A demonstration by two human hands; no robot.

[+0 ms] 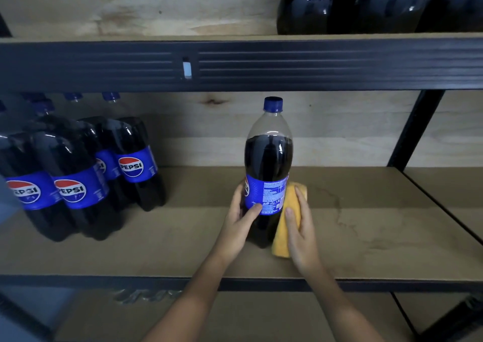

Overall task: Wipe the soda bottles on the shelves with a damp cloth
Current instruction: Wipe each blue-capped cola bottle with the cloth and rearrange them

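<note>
A tall Pepsi bottle [269,158] with a blue cap and blue label stands upright on the middle shelf board [366,224]. My left hand [240,219] grips its lower left side, thumb across the label. My right hand [300,226] presses a folded yellow cloth [283,226] flat against the bottle's lower right side, fingers straight along the cloth. A group of several more Pepsi bottles [75,174] stands at the left of the same shelf.
A dark metal shelf beam [287,64] runs across above the bottle. More dark bottles [366,4] stand on the upper shelf at the right. A black upright post [415,127] stands at the right. A lower board [261,315] lies below.
</note>
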